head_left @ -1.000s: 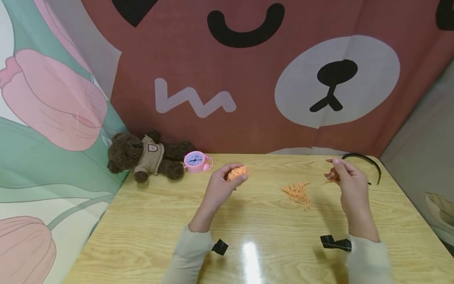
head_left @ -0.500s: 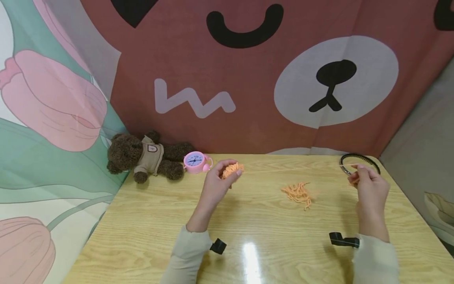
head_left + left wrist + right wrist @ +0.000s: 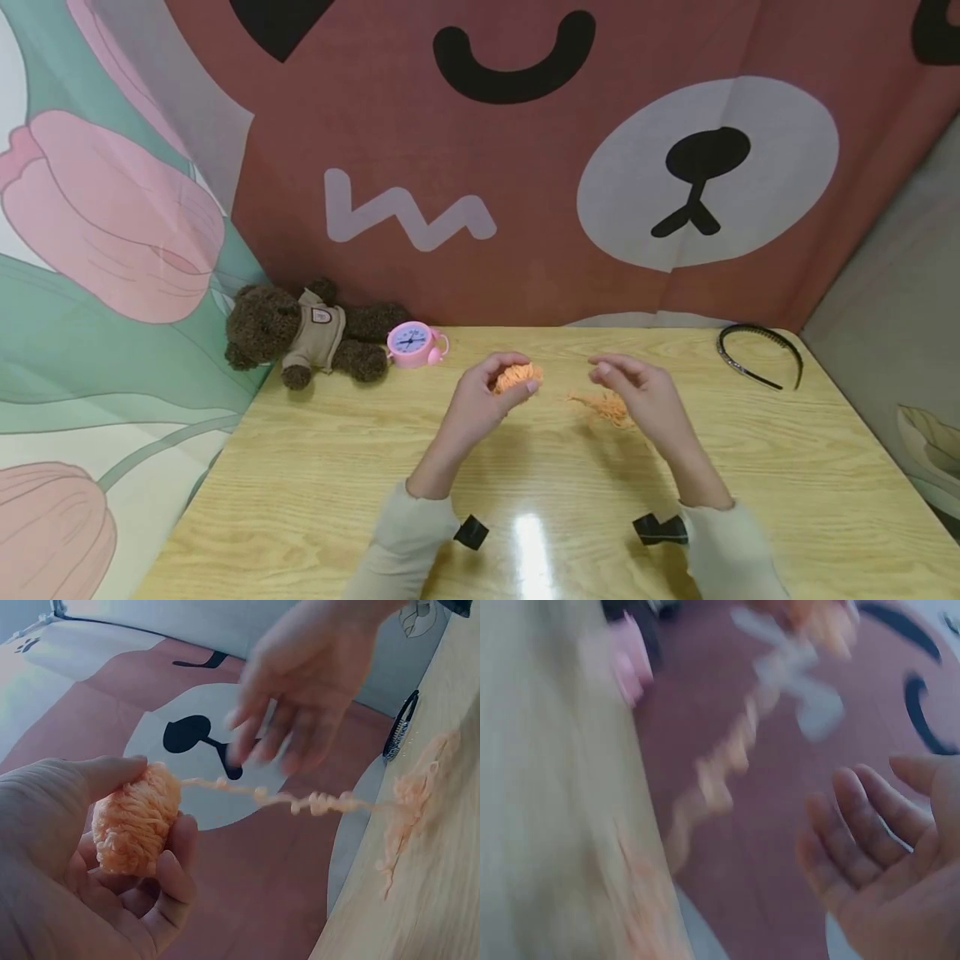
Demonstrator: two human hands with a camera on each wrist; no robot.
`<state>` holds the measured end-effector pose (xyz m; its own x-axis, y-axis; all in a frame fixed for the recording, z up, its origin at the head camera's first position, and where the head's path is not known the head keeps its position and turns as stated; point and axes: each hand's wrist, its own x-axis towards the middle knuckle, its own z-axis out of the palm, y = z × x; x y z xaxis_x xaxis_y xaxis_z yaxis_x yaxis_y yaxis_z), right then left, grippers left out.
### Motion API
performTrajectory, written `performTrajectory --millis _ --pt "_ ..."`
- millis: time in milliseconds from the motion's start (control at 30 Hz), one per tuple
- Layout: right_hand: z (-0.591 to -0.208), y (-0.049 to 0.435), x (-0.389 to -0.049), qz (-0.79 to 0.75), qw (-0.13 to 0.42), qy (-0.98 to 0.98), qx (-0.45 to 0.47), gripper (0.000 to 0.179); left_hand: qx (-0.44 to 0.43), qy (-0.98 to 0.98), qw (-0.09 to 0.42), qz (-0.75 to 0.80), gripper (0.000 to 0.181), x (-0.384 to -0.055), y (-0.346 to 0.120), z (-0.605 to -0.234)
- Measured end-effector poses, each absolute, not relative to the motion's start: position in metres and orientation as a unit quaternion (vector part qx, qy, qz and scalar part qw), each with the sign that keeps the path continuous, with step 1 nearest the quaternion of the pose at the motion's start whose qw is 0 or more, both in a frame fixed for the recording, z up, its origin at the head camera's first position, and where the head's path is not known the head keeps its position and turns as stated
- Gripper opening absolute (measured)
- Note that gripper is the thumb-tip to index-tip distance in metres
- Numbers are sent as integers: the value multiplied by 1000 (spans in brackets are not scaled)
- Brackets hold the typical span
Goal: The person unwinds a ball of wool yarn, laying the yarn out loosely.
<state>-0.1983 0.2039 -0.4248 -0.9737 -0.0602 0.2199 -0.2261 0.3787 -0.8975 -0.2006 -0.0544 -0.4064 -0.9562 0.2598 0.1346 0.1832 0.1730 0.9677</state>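
Looking down on the bench [image 3: 337, 492] from afar, I saw a change: my right grip [image 3: 645, 396], drawn far out by the headband [image 3: 742, 368] half a second earlier, had come back near the left, fingers loose and parted, holding nothing. My left grip [image 3: 472, 408] pinched the yarn bundle [image 3: 139, 817] between thumb and fingers, above the bench. A loose yarn pile [image 3: 412, 791] lay near the right grip. Between bundle and pile ran a kinked strand [image 3: 319, 802], untouched by that hand; I judged it slack, the winding briefly paused.
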Motion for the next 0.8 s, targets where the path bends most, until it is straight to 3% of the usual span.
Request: performTrajectory --millis 167,267,367,533,800 --pt "-427 167 -188 551 -3 -820 154 44 157 781 32 603 33 -199 -51 -408" --pt "-428 158 -183 545 -24 -823 160 52 159 785 34 598 31 -199 -50 -409" --pt "-429 155 -182 531 -33 -833 153 48 158 789 33 593 30 -199 -50 -410" --pt "-424 165 -183 523 -2 -844 118 30 156 800 15 579 29 -199 -51 -409" --pt "-413 200 -189 568 87 -817 38 42 161 803 16 573 32 -200 -56 -407"
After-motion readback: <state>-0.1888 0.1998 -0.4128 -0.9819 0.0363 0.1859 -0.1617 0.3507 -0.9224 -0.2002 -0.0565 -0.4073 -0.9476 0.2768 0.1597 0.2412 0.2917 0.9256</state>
